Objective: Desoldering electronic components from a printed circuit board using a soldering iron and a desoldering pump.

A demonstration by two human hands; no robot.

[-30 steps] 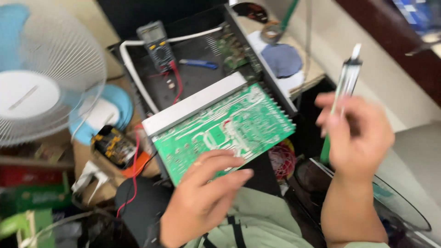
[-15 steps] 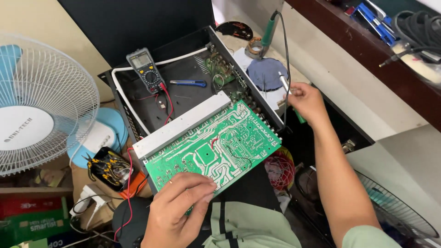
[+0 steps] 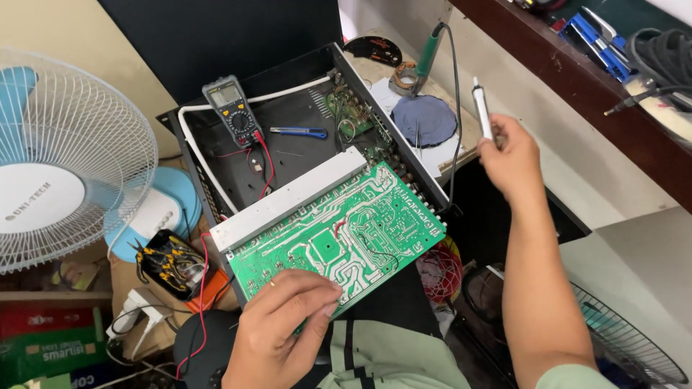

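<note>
The left hand [image 3: 277,335] is pinching the near edge of a green circuit board [image 3: 339,234], propping it over an open black metal case [image 3: 288,144]. The right hand [image 3: 512,155] is closed around a white pen-shaped tool [image 3: 481,108], raised beside the counter [image 3: 468,133]. A multimeter [image 3: 231,108] is lying inside the case, and a fan [image 3: 65,158] is standing at left.

Ring on left hand [image 3: 277,335]; pale-green sleeve
</note>
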